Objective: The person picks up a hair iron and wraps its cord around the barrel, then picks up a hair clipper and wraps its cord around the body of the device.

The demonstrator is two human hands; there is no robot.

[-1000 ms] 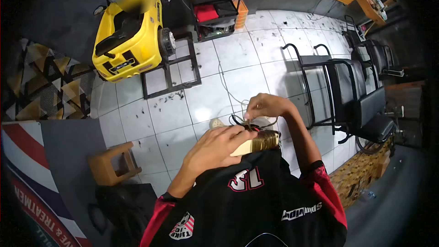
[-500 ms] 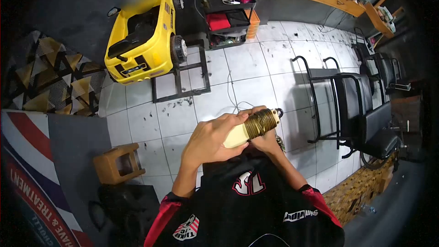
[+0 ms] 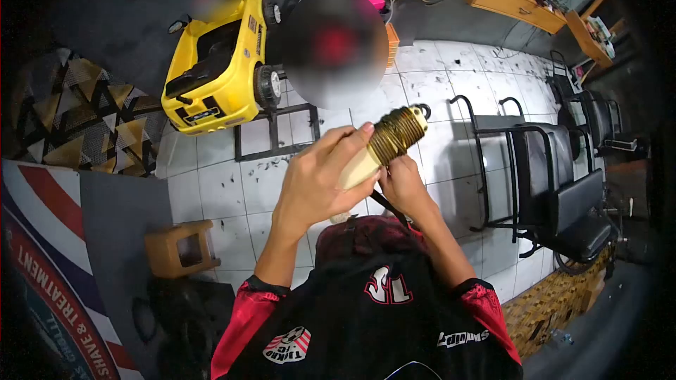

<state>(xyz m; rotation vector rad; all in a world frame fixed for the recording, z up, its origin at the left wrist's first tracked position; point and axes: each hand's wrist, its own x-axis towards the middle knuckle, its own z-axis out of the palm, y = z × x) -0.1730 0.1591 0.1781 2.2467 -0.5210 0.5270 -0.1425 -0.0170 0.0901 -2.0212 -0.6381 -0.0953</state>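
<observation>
My left hand (image 3: 317, 176) is wrapped around a cream hair clipper (image 3: 359, 170), with thumb and fingers on either side of its body. Brown-gold cord (image 3: 396, 134) is wound in tight coils around the clipper's far end, and a small dark loop (image 3: 424, 110) sticks out from the tip. Just below the coils, my right hand (image 3: 408, 186) is closed, its fingers curled in close to the clipper. What they grip is hidden. A black strap (image 3: 389, 208) slants down from beneath the clipper toward my lap, past the right hand.
A yellow ride-on toy car (image 3: 218, 70) stands at upper left beside a black metal frame (image 3: 278, 149). A brown stool (image 3: 182, 248) is at lower left. Black chairs (image 3: 556, 176) line the right. Dark bits lie on the white tiles (image 3: 429, 84). A blurred patch covers the cart.
The clipper has risen and tilts more steeply upward. My right hand, before partly behind it, now shows beneath the coils. The black strap has come into view.
</observation>
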